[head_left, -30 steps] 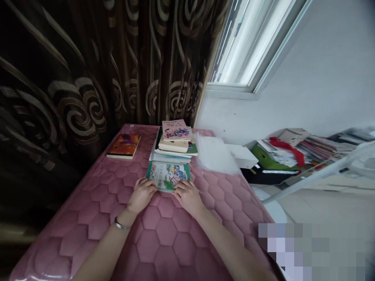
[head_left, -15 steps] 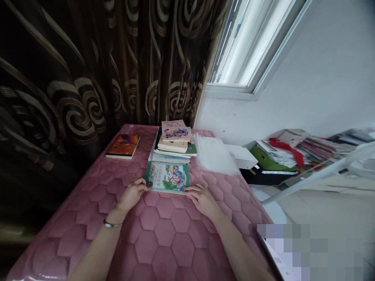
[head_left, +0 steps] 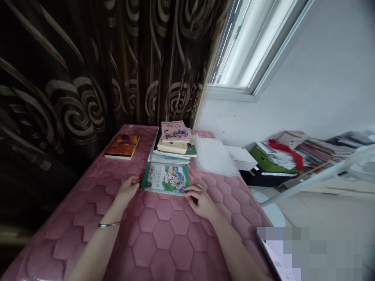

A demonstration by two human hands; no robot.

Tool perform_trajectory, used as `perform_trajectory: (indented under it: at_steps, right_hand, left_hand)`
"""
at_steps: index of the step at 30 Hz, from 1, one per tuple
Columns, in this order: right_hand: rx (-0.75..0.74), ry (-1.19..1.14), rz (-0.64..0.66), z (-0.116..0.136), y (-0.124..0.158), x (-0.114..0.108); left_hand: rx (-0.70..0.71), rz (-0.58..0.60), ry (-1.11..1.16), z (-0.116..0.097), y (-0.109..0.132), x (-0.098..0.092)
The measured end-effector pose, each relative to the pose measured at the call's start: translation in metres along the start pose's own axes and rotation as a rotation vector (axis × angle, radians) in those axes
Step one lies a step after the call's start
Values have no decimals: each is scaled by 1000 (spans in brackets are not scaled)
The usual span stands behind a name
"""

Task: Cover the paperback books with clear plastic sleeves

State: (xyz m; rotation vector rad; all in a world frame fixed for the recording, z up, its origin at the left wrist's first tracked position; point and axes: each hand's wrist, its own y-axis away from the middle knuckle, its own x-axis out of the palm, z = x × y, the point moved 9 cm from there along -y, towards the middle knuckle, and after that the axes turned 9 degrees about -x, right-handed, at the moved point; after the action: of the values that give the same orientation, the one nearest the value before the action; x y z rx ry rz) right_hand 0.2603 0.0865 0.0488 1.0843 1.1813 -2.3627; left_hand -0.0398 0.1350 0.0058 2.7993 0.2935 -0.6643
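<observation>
Green-edged book (head_left: 166, 178) flat on pink mattress (head_left: 164, 238), just near of book stack (head_left: 175, 148), long axis left-right. Right hand (head_left: 202, 200) nearer, at near-right corner, can't tell if pinching; left hand (head_left: 128, 189) empty, loosely curled, just off left edge.

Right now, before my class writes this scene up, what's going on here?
A person has a green-edged book lying flat on a pink quilted surface. The right hand has its fingers at the book's near right corner, while the left hand is just off its left edge. Behind it stands a stack of books, and an orange book lies to the left.
</observation>
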Motion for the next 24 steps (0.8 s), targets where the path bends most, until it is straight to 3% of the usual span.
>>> perform_trajectory:
  at_steps: [2,11,18,24]
  right_hand:
    - [4,-7,-1,-1,0,0]
    - [29,-14,-24,-4,1,2]
    - [31,-83,-27,-6,2,1]
    - [176,-229,-154,-25,9,-8]
  left_hand:
    - [-63,-31,-34,0,-5,0]
    - [-217,40,-114,-16,-24,13]
    - [-287,76,180,-16,1,34]
    - [-380,242,398,-7,26,37]
